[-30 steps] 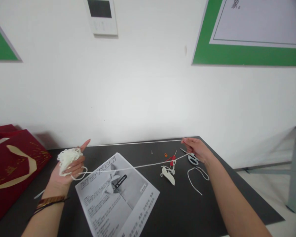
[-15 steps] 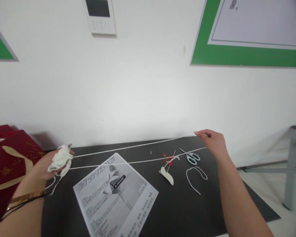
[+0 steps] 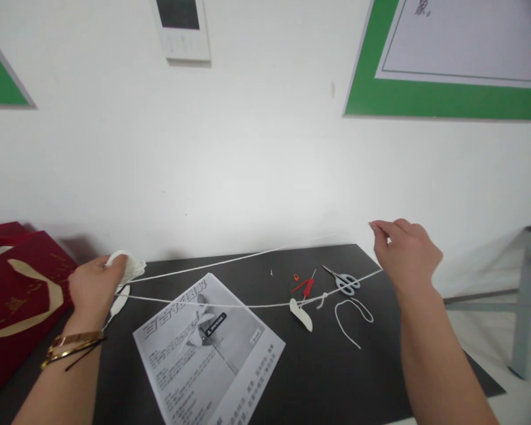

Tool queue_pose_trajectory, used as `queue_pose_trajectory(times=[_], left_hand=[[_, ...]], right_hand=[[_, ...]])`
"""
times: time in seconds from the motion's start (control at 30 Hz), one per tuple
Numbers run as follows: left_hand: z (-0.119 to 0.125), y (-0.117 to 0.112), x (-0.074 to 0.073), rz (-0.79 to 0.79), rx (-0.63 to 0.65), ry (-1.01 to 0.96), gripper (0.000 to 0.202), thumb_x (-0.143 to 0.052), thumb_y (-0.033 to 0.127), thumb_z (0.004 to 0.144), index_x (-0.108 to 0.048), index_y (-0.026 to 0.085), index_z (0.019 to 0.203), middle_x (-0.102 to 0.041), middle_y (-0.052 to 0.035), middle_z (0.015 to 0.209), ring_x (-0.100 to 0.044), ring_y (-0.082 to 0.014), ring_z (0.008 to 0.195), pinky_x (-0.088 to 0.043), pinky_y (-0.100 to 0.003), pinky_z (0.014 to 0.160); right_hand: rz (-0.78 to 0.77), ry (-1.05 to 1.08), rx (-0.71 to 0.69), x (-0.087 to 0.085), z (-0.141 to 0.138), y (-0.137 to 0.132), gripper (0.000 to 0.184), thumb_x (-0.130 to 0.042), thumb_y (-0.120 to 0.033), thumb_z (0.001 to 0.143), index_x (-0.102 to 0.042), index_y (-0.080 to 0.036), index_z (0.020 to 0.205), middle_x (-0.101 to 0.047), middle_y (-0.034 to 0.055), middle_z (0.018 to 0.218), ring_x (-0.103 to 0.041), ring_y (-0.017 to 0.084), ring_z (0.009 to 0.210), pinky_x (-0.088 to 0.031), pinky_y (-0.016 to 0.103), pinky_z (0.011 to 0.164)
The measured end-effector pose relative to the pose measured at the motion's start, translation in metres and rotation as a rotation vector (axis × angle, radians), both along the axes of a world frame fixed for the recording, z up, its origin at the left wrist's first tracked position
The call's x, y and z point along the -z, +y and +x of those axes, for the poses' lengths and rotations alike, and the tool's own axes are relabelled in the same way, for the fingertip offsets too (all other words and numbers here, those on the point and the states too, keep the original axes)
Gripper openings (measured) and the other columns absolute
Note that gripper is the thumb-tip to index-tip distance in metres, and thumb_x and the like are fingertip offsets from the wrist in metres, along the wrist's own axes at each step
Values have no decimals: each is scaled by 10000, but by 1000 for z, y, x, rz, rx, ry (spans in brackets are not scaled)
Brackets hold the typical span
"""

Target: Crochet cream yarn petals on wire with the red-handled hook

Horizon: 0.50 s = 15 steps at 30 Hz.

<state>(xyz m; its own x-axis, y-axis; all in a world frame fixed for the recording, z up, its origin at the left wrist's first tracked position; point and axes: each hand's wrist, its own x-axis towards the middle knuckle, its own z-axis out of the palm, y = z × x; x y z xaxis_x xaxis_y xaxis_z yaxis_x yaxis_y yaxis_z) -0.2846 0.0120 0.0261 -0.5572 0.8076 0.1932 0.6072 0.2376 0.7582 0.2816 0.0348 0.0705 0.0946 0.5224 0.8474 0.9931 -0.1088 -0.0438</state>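
My left hand [image 3: 95, 280], palm turned down, is closed around a bundle of white yarn [image 3: 134, 267] at the left of the black table. A white oval piece [image 3: 121, 301] hangs just below those fingers. At the right, my right hand [image 3: 405, 251] is raised with thumb and fingers pinched on the yarn. Two yarn strands [image 3: 230, 260] stretch between my hands; the lower one carries a small knot or loop [image 3: 323, 298]. Beneath it lie a white leaf-shaped piece [image 3: 301, 317] and a red-handled tool [image 3: 308, 287], perhaps a crochet hook.
Grey-handled scissors [image 3: 345, 284], a loose yarn piece [image 3: 337, 316] and a small orange clip [image 3: 296, 277] lie on the black table [image 3: 327, 378]. A printed sheet [image 3: 172, 366] is at front centre. A red bag [image 3: 22, 295] stands left; a white wall [image 3: 248, 147] rises behind.
My left hand has turned from palm up to palm down over the yarn bundle. My right hand has moved right and slightly up, drawing the strands along; the lower strand now shows a knot.
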Motion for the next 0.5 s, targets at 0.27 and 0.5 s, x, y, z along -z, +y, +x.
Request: queue_pose_trajectory(times=[0.27,0.5], left_hand=[[28,3,-14,-35,-123,299,349,-523,496,731,-667,188,812,-413,-2,549,-459,-225,651,-271,-296,586],[124,-1,-33,27,457,24,568,-572,465,740,-506,276,1272,-651,-38,1047,-600,-184,755,-446,-267,632]], right_hand=[[351,-137,91,-48,-29,-8,258,-524,-401,860,-718,-232,849,-623,69,758,-401,179,682,-189,280,492],[-220,22,-726,-52,-126,-15,187,-532,-322,868,-705,-259,904,-665,-4,717,-544,123,645,-303,239,549]])
